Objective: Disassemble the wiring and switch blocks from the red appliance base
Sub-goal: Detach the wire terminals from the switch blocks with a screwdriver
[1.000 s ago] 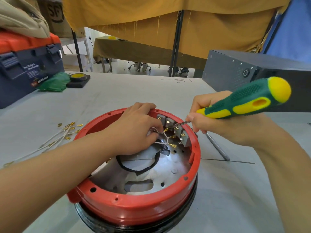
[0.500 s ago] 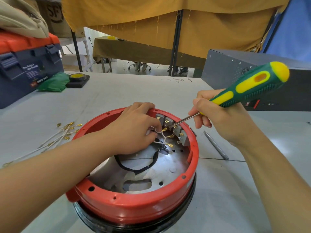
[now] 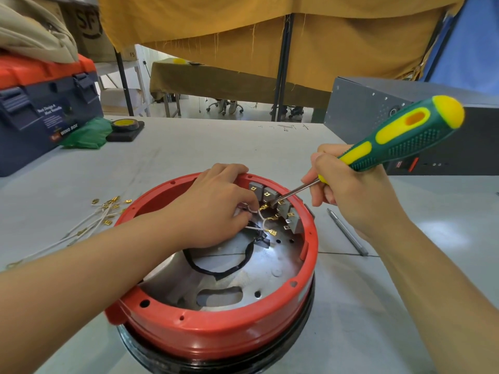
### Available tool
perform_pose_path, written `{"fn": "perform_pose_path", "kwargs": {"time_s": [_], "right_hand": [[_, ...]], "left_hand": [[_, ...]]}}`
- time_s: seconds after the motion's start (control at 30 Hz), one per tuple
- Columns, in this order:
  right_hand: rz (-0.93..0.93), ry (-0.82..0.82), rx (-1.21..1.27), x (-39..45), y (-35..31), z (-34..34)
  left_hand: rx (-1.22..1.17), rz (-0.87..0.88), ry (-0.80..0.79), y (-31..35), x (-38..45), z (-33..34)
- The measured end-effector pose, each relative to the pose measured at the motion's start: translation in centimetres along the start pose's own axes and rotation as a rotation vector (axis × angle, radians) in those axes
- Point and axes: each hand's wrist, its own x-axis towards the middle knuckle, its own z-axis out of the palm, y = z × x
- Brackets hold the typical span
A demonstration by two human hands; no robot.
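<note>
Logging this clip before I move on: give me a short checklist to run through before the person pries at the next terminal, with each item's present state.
1. Screwdriver gripped firmly by the right hand: ok.
2. Screwdriver tip at the gray switch blocks on the far inner wall: ok.
3. Left hand pinching a white wire inside the red appliance base: ok.
4. Left hand's fingers clear of the tip: not ok, they sit right beside it.
5. Tip seated under a brass terminal: cannot tell, too small.
6. Removed wires lie apart on the table, left of the base: ok.
</note>
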Motion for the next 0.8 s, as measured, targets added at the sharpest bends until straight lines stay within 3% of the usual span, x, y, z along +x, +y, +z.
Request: {"fn": "perform_pose_path", "kwargs": {"time_s": [0.27, 0.8], "right_hand": [[0.106, 0.022, 0.119, -0.2, 0.1, 1.0], [-0.077, 0.106, 0.153, -0.8, -0.5, -0.5]], "left_hand": [[0.016, 0.015, 0.015, 0.0, 0.1, 0.1], [-0.041, 0.017, 0.005, 0.3, 0.0, -0.1]]}}
